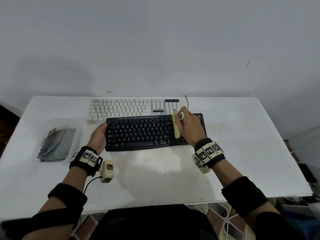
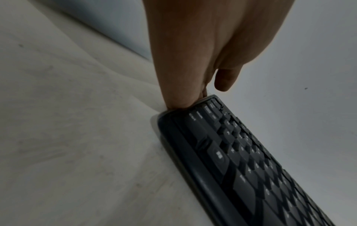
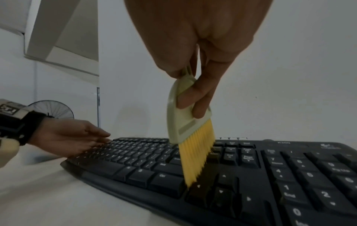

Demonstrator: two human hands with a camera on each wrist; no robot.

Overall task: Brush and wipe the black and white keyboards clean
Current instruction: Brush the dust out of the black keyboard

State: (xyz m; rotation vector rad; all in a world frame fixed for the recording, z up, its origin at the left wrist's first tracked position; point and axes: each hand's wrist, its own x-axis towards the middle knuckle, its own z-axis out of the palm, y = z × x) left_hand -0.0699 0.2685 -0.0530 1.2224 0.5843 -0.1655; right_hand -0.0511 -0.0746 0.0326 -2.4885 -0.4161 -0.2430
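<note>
We are brushing the black keyboard point(image 1: 149, 133), which lies on the tabletop point(image 1: 233, 153) between our hands. Left hand point(image 1: 98, 137), fingers straight, steadies its end; right hand point(image 1: 187, 126) pinches the brush point(image 3: 190, 133). Next, sweep bristles leftward; the white keyboard point(image 1: 128, 108) just beyond waits.

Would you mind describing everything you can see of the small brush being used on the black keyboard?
The brush has a flat, pale cream body that looks like plastic, and a fan of bright yellow bristles. The right hand pinches its body from above, fingers lying over the flat face. It points bristles down, slightly tilted, the tips touching the black keyboard in the gap between the main keys and the arrow cluster. Nothing else touches it.
</note>
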